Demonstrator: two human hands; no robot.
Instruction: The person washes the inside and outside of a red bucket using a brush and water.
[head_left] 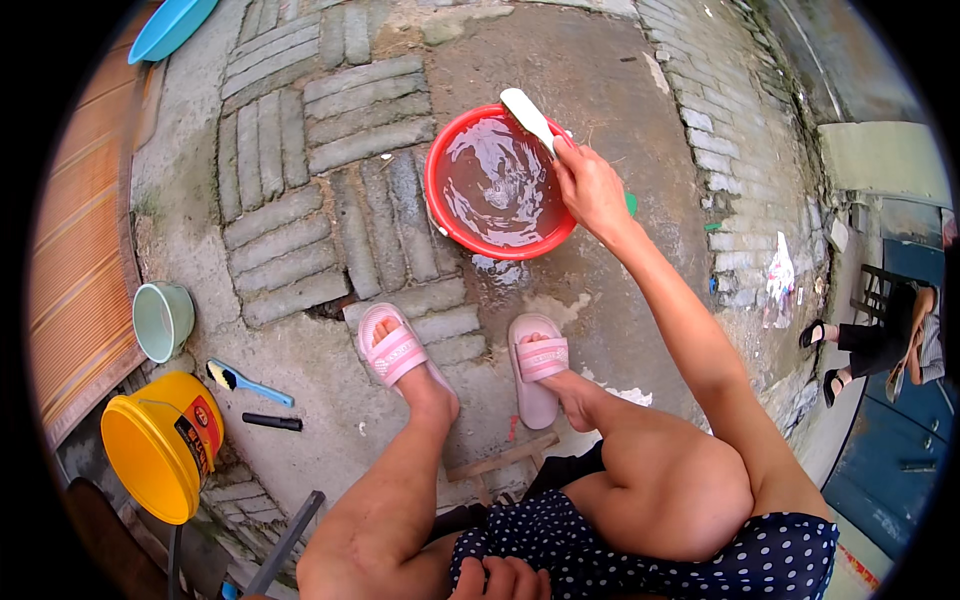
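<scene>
My right hand [595,190] is closed round the pinkish end of a brush-like tool with a long, flat white back [527,118]; its bristles do not show. The tool lies across the far right rim of a red basin [432,185] on the ground. Rippled, brownish water [500,185] fills much of the basin. Part of a green object [631,204] pokes out beside my right wrist; its kind is hidden. At the lower edge my left hand [500,580] rests on dark polka-dot cloth [600,545] in my lap, fingers loosely apart, only partly in view.
A yellow bucket [140,455], a pale green pail [163,320], a blue-handled brush [250,383] and a black tube-shaped thing [272,422] stand or lie at left. My pink slippers [395,350] flank the near ground. A seated person [880,340] is far right. A blue basin [172,28] sits far left.
</scene>
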